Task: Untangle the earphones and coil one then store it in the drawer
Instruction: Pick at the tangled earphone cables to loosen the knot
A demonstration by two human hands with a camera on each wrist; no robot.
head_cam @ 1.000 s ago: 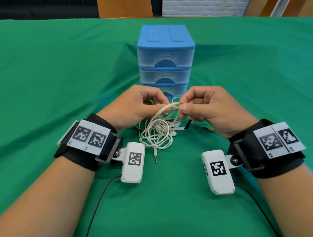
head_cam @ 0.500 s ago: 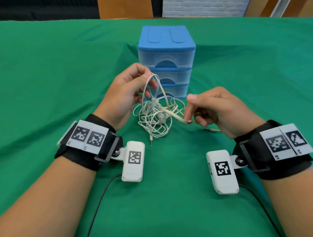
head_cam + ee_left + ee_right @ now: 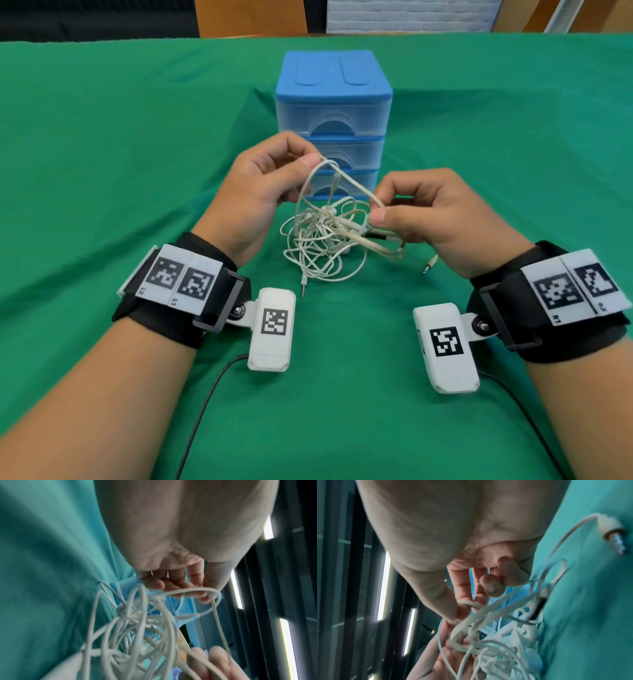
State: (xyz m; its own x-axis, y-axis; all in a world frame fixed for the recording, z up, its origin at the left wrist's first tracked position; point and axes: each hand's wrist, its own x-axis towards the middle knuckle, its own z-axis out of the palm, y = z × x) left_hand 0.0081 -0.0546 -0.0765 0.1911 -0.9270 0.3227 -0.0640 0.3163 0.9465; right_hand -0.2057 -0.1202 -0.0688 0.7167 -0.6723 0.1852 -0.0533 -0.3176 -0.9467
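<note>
Fingers [image 3: 310, 161] of the left hand [image 3: 255, 192] are pinched on the top of a raised loop of white cable, thumb against forefinger, in front of the middle drawer. On the right hand [image 3: 442, 219], a strand of the same loop is pinched between thumb and forefinger, lower and to the right; the other fingers are curled under. Both hands are held above the surface [image 3: 102, 171], which is covered in green cloth.

The tangled earphones [image 3: 322, 240] are seen as a knotted white bundle hanging between the two hands, with the lower coils resting on the cloth. One jack plug [image 3: 303, 286] is pointed toward the camera at the bundle's near edge. A second jack plug [image 3: 430, 265] lies on the cloth just beside the right hand, apart from the bundle. In the right wrist view that plug [image 3: 611, 534] is seen close up with its cable curving down into the tangle [image 3: 496, 642]; a dark piece [image 3: 537, 609] is seen within the tangle, what it is cannot be told. In the left wrist view the loop [image 3: 188, 591] is seen crossing the fingertips [image 3: 204, 599], blurred.

The blue drawer unit [image 3: 334, 113] stands behind the hands, three drawers stacked, all closed. Tagged wrist straps are worn on both wrists.
</note>
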